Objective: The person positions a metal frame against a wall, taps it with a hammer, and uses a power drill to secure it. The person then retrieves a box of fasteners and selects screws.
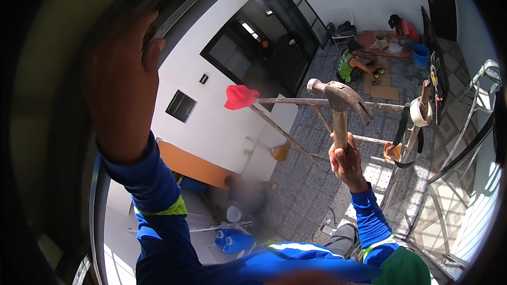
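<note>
My right hand point(348, 162) is wrapped around the wooden handle of a claw hammer point(340, 97), held up before me with its rusty metal head at the top. The striking face points left and the claw curves right. My left hand point(122, 73) is raised at the upper left, close to a grey metal frame edge point(185, 7). Thumb and forefinger stand apart there, while the other fingers are lost in shadow. Whether the hand touches the frame is unclear.
Below, pipe scaffolding point(285, 101) carries a red cap point(241, 97) and a tape roll point(421, 111). Two people point(351, 66) point(406, 29) crouch on the tiled floor near a blue bucket point(421, 55). A metal ladder point(483, 81) stands right; blue jugs point(235, 241) are lower left.
</note>
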The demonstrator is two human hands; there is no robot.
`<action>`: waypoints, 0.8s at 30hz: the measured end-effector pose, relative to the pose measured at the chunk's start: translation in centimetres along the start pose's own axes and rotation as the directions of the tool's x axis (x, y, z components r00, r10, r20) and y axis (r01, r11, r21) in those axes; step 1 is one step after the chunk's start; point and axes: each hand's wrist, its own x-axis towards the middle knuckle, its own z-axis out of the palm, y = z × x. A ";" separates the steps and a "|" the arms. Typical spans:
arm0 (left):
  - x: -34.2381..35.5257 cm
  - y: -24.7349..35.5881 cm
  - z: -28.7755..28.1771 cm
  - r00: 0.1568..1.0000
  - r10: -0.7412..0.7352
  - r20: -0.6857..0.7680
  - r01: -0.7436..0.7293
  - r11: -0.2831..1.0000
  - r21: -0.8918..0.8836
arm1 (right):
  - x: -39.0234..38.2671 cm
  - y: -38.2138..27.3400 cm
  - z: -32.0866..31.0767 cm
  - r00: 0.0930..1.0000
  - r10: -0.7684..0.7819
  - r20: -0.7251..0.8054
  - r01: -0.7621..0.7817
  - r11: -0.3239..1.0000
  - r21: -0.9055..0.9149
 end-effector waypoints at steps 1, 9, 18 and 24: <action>0.2 0.0 0.1 0.998 -0.038 0.046 0.038 0.999 -0.004 | 2.6 -1.6 0.8 0.998 -0.056 0.035 0.053 0.996 0.077; 0.5 1.1 0.3 0.993 -0.091 0.077 0.089 0.996 0.030 | 13.6 -9.1 7.6 0.962 -0.216 0.168 0.205 0.975 0.081; 0.7 1.1 -0.2 0.985 -0.094 0.145 0.094 0.996 0.001 | 16.7 -14.4 9.4 0.885 -0.433 0.168 0.463 0.856 -0.229; 0.7 0.7 0.1 0.997 -0.042 0.060 0.044 0.998 -0.039 | 16.5 -16.9 8.9 0.849 -0.462 0.255 0.528 0.751 -0.398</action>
